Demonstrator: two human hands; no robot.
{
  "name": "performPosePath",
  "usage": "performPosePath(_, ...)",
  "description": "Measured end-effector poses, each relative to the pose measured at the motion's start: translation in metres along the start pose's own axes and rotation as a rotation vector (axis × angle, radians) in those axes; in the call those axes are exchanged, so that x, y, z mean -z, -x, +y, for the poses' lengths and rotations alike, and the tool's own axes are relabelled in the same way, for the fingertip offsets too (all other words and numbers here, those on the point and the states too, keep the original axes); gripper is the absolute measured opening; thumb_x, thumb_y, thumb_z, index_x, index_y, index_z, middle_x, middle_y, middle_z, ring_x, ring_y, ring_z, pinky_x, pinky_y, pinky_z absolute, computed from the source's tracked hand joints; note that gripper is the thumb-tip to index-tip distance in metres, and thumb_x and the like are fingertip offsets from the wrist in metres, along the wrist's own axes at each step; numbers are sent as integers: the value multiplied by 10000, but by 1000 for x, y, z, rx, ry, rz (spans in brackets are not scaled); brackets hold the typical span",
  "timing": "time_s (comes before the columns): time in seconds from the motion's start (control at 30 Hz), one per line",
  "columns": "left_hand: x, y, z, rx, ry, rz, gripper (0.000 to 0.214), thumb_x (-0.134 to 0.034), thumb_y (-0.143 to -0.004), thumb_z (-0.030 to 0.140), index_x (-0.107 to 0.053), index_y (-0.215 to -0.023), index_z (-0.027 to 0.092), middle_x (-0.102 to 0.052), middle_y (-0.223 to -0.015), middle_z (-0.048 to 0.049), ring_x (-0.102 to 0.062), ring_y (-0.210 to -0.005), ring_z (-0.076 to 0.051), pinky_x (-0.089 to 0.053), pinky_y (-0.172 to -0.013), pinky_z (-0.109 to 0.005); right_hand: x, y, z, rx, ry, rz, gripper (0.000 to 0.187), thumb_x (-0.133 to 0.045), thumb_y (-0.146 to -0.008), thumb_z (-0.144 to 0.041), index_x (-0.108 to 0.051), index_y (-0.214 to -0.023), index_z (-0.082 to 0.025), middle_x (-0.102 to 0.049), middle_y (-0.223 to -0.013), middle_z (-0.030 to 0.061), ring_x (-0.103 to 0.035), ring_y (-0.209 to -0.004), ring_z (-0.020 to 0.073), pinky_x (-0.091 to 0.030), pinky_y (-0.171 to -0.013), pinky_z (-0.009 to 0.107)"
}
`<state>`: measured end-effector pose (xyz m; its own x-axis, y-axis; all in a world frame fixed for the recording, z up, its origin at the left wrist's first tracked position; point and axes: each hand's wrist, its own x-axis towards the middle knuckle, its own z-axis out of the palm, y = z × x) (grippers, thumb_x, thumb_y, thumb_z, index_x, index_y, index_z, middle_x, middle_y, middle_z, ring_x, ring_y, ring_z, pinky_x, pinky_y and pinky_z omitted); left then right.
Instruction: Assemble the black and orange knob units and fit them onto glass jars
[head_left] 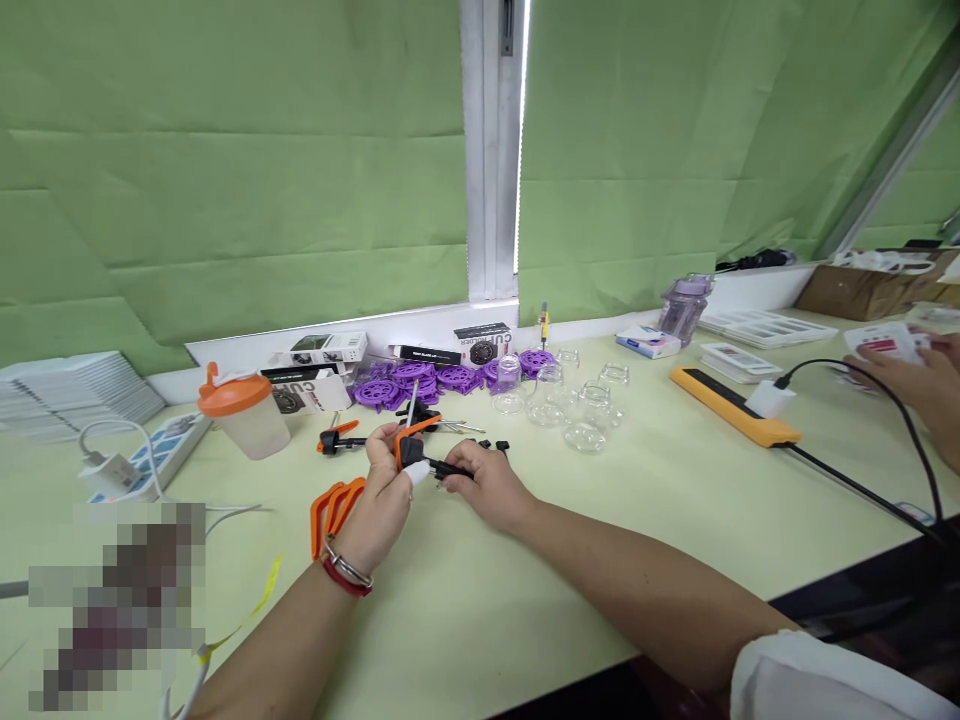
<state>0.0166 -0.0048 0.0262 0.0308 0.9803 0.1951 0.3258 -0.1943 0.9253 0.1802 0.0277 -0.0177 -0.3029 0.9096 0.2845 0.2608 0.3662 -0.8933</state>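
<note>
My left hand [379, 495] is closed around an orange and black plastic part [409, 445], thumb tip wrapped in white tape. My right hand [487, 485] pinches a thin black rod piece [450, 467] that meets the orange part. Both hands hover just above the pale green table [525, 590]. A stack of orange loops [334, 505] lies under my left wrist. Another orange and black piece [337, 438] rests just behind my left hand.
Purple gear-like discs [420, 382] and several clear glass cups [577, 405] sit behind my hands, with small boxes [319, 350] at the wall. An orange-lidded cup [240, 410] and a power strip [154, 455] stand left. A yellow bar [731, 405] with black cable and another person's hands [919, 385] are right.
</note>
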Motion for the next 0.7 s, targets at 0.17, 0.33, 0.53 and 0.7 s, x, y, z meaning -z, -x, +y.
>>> performPosePath(0.17,-4,5,-2,-266,-157,56,449,-419,-917,326,-253,-1319,218,-113,-1548,-132,-116,-1439,-223,-189,-1144,-469,-4,1,-1,12,-172,-37,137,-600,-742,-168,-531,-852,-215,-642,-759,-24,-600,-725,151,-434,-687,275)
performPosePath(0.33,-2,2,-7,-489,-298,48,570,-408,-935,303,-180,-1452,227,-234,-1529,-114,-215,-1418,-222,-211,-1153,-455,-9,5,-9,14,-362,-98,162,-609,-755,-188,-521,-888,-210,-631,-773,-24,-617,-706,139,-473,-727,302)
performPosePath(0.53,5,-2,-5,-625,-547,64,745,-549,-869,325,-133,-1481,233,-132,-1565,-127,-127,-1436,-291,-204,-1139,-528,-7,3,-13,-66,-560,-143,201,-653,-718,-215,-531,-877,-194,-650,-764,-20,-635,-660,131,-486,-699,307)
performPosePath(0.7,7,-2,-1,-640,-531,10,973,-700,-744,399,-91,-1482,225,-151,-1548,-164,-147,-1426,-333,-237,-1122,-548,-4,2,-15,-99,-651,-164,251,-724,-662,-223,-549,-836,-178,-632,-684,-33,-602,-616,106,-454,-607,246)
